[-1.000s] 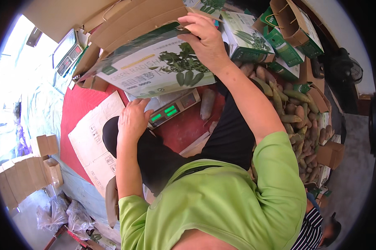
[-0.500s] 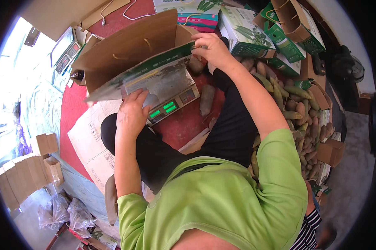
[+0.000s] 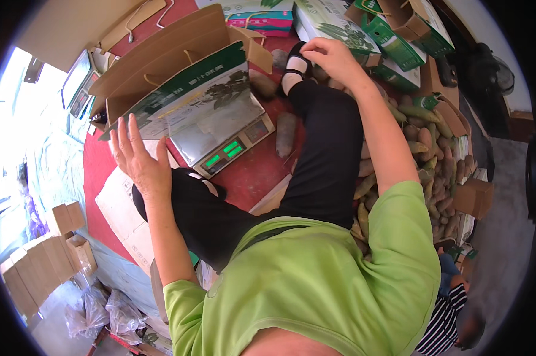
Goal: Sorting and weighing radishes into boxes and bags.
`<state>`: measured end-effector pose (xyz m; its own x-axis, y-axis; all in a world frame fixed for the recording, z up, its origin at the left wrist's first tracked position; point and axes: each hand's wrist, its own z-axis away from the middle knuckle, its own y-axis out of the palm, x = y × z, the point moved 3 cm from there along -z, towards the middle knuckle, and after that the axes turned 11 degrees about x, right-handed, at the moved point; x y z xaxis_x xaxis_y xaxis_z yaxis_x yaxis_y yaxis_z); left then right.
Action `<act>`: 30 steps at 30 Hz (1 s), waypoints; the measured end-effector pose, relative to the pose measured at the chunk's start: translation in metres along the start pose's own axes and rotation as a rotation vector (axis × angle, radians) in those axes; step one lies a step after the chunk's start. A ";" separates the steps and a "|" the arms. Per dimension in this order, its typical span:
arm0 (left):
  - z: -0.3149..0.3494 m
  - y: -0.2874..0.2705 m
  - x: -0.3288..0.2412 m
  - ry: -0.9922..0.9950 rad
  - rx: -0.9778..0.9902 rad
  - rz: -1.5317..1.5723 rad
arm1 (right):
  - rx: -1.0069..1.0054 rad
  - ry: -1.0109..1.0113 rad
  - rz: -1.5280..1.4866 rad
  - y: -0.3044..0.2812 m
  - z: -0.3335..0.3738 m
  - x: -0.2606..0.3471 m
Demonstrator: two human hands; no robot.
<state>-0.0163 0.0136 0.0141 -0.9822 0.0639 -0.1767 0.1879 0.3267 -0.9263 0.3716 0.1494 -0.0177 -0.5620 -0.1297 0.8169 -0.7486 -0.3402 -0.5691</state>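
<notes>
An open cardboard box (image 3: 211, 89) with a green and grey printed front stands before me, its flaps up and cord handles showing inside. At its near side is a digital scale (image 3: 211, 169) with lit green displays; I cannot tell how much of the box rests on it. My left hand (image 3: 138, 157) is open beside the box's near left corner, fingers spread, perhaps touching its edge. My right hand (image 3: 336, 62) is off the box, above my right foot, fingers loosely bent and nothing visible in them. A long greyish tuber (image 3: 286, 134) lies right of the scale.
To my right lies a big pile of long green and brownish vegetables (image 3: 425, 142). Printed cartons (image 3: 333, 29) stand at the far right. A second scale (image 3: 81, 98) is at the far left, and flattened cardboard (image 3: 122, 207) lies near my left knee. A person in stripes (image 3: 443, 320) is at lower right.
My right hand has let go of the box's right corner and moved right. My left hand has shifted left from the scale's front to the box's left corner. More of the printed front shows now.
</notes>
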 end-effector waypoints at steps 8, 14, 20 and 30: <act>-0.019 -0.006 0.019 0.032 0.090 -0.178 | -0.217 0.211 0.096 0.011 0.129 -0.174; -0.051 0.003 0.024 -0.013 0.183 -0.303 | 0.163 0.732 0.307 0.138 0.265 -0.235; -0.051 0.012 0.034 0.082 0.281 -0.017 | 0.269 0.835 0.053 0.212 0.353 -0.268; -0.018 0.008 -0.010 0.202 0.216 -0.013 | -0.860 1.303 -1.026 0.129 0.429 -0.298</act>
<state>-0.0052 0.0326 0.0139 -0.9603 0.2547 -0.1141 0.1489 0.1221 -0.9813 0.5937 -0.2553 -0.2941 0.5946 0.6394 0.4875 -0.6427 0.7423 -0.1896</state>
